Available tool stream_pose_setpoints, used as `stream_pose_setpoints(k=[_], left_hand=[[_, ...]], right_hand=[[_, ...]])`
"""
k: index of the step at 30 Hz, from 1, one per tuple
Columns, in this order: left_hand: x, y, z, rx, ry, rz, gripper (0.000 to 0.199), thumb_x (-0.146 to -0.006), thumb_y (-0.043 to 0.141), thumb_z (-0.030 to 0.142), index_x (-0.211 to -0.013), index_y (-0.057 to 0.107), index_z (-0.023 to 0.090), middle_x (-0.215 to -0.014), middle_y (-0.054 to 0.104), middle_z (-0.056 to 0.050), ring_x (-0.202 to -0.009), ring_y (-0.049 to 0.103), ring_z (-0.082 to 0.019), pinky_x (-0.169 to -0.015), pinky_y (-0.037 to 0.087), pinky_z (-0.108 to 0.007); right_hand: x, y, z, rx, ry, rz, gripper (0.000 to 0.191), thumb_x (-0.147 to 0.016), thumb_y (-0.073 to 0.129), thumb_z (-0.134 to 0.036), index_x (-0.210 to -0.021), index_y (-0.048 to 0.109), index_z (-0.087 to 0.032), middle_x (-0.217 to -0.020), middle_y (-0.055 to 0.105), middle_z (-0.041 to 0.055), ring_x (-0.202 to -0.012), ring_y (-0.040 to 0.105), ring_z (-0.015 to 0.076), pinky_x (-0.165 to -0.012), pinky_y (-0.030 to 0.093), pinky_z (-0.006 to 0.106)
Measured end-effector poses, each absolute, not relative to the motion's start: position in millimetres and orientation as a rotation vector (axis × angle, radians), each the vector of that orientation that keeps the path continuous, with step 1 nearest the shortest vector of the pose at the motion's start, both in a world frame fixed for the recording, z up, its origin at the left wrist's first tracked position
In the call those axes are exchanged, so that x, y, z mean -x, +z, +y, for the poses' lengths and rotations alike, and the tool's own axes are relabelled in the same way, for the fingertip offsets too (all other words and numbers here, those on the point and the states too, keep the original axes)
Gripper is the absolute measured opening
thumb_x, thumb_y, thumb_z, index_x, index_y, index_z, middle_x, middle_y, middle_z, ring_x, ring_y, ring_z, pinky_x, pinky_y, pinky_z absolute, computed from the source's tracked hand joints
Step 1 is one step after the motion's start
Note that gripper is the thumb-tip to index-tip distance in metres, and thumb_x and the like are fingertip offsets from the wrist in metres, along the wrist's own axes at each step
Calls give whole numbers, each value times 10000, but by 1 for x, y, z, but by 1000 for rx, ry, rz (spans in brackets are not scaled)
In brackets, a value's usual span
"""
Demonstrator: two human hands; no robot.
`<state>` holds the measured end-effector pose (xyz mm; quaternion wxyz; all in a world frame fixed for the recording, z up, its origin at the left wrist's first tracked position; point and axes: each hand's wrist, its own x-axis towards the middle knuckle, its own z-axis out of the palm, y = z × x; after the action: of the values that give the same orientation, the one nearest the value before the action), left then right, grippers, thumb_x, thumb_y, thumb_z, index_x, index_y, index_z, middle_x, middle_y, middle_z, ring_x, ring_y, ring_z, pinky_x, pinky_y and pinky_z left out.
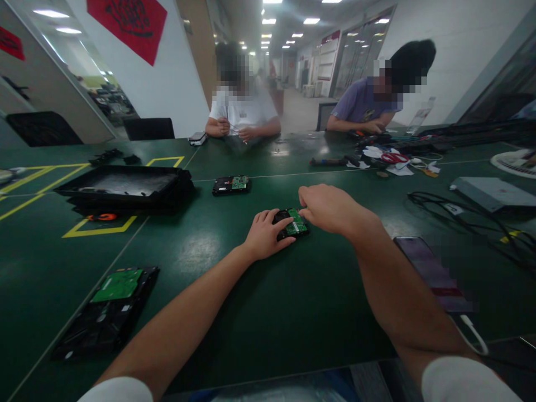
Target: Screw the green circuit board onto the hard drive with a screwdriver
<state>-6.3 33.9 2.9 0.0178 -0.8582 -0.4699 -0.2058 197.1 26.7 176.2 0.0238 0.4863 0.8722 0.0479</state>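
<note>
A hard drive with a green circuit board (297, 221) lies on the green table (268, 312) in front of me. Across its left side rests my left hand (267, 234), fingers spread and thumb apart, touching the drive. My right hand (320, 206) is curled in a pinch at the drive's upper right corner; whatever sits between its fingers is too small to make out. Farther back lies a second drive (231, 185), circuit board up. A larger black unit with a green board (117, 286) lies at the near left.
Stacked black trays (125, 187) stand at the left, beside an orange-handled tool (103, 217). A phone (431, 271), black cables (456, 209) and a grey metal box (496, 195) occupy the right. Two people sit across the table, near a dark tool (329, 162) and loose parts.
</note>
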Motion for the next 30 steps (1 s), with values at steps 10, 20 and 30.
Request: stream_pose_setpoints(k=[10,20,30], left_hand=[[7,2,34,2676,-648,-1451,640,-933,588,668,-1491,583,353,-1544,452,-142,-1394,416,-405,-1124,368,-599],[7,4,33,2687,-649,-1461,633,-930,598,662,-1479,597,347,-1552,449,-142,-1392,417,-408,-1130,360,-603],[8,3,34,2686,-645,-1456,641,-929,599,661,-1487,587,345,-1557,443,-141,-1386,420,-403,-1132,358,-604]], right_hand=[[-198,177,30,-1402,121,2770,146,-923,666,-199,-1064,677,-161,-1087,744,135,-946,681,257,-738,416,309],[-207,173,35,-1318,56,2814,238,-837,644,-105,-1066,666,-168,-1110,714,121,-960,659,245,-766,416,302],[-203,178,31,-1408,65,2733,190,-858,608,-109,-1034,662,-158,-1083,716,137,-946,652,248,-758,402,307]])
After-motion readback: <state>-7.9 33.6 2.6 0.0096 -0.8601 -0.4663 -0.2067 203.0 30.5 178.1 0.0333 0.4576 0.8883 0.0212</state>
